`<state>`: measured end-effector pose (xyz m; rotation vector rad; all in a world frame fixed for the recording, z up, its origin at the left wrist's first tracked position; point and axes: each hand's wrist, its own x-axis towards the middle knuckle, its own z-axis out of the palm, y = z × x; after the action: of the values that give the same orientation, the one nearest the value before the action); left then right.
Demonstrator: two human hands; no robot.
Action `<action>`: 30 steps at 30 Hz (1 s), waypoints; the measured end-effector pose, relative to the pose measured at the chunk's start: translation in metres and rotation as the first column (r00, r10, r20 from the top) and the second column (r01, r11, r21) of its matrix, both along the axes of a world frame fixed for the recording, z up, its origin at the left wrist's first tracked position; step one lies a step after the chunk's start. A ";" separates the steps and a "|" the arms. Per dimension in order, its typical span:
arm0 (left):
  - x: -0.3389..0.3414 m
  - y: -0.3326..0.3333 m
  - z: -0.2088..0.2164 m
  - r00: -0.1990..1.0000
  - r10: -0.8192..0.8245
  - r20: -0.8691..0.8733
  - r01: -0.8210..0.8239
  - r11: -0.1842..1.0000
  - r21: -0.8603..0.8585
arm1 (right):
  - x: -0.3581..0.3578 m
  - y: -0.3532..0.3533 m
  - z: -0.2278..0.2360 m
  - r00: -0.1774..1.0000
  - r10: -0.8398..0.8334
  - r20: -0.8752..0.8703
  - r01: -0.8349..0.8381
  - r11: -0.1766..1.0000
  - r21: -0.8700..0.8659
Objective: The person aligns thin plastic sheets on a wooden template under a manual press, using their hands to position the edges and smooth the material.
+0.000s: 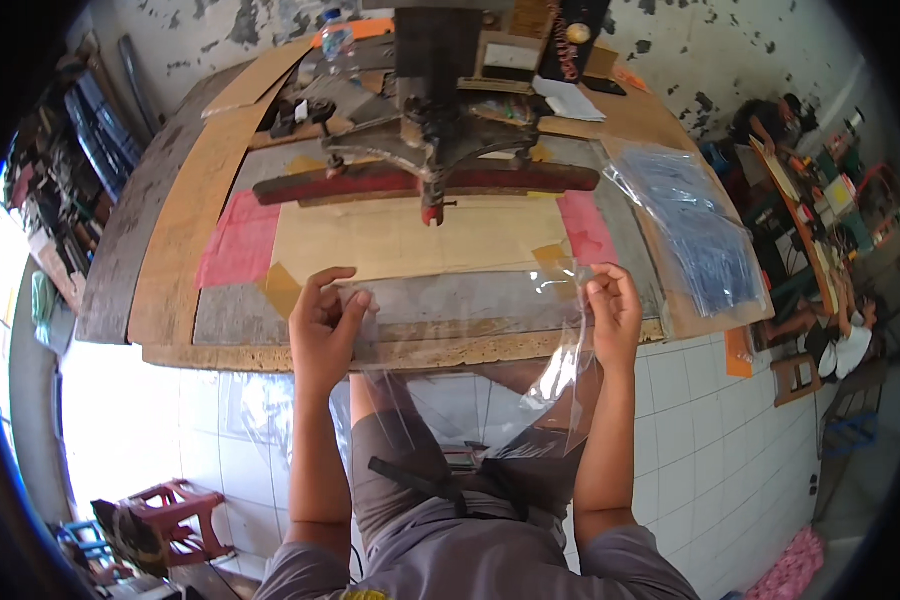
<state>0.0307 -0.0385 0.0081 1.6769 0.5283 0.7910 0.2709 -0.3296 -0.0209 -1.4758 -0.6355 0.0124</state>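
Observation:
A sheet of clear plastic film (470, 340) is stretched between my hands over the table's near edge, its lower part hanging above my lap. My left hand (325, 322) pinches its left side between thumb and fingers. On the other side my right hand (613, 305) grips the upper right corner. Just beyond lies a tan sheet (410, 235) with a pink patch (238, 240) at its left end and another pink patch (590, 230) at its right. Above that stands a press with a long red bar (340, 185) and a dark metal column (435, 90).
Stacked clear plastic pieces (690, 230) lie on the table's right side. A water bottle (336, 38), papers (568, 100) and a phone (604, 86) sit at the back. A red stool (175, 520) stands lower left. Other people (850, 345) are at the far right near a workbench.

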 end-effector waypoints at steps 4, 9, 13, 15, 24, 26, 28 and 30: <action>0.003 -0.003 -0.005 0.995 -0.078 0.058 0.076 0.996 0.037 | 0.000 -0.004 0.002 0.997 -0.081 0.002 0.081 0.996 0.031; 0.002 -0.007 -0.001 0.998 -0.065 0.012 0.064 0.997 0.050 | 0.001 -0.001 0.001 0.990 -0.135 0.036 0.134 0.991 0.025; 0.003 -0.007 -0.005 0.999 -0.035 0.023 0.033 0.998 0.059 | 0.003 -0.001 0.002 0.995 -0.093 0.031 0.091 0.994 0.065; 0.000 -0.005 -0.006 0.999 -0.020 0.026 0.018 0.997 0.073 | 0.003 -0.001 0.002 0.996 -0.090 0.025 0.089 0.995 0.047; -0.002 -0.006 0.002 0.999 -0.015 0.032 0.011 0.995 0.098 | -0.004 0.002 0.013 0.996 -0.091 -0.007 0.090 0.992 -0.083; -0.002 -0.004 -0.002 0.999 -0.015 0.039 0.010 0.993 0.116 | -0.002 0.000 0.011 0.998 -0.064 -0.002 0.064 0.995 -0.076; -0.001 -0.002 -0.006 0.998 -0.005 0.060 -0.002 0.993 0.119 | 0.002 -0.004 0.008 1.000 -0.022 0.003 0.022 0.997 -0.068; -0.001 -0.002 -0.006 0.999 -0.012 0.031 0.009 0.993 0.117 | 0.007 -0.009 0.002 0.999 0.038 0.006 -0.038 0.997 -0.061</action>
<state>0.0293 -0.0402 0.0025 1.7705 0.4578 0.8539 0.2775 -0.3381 -0.0185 -1.5229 -0.6743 0.0565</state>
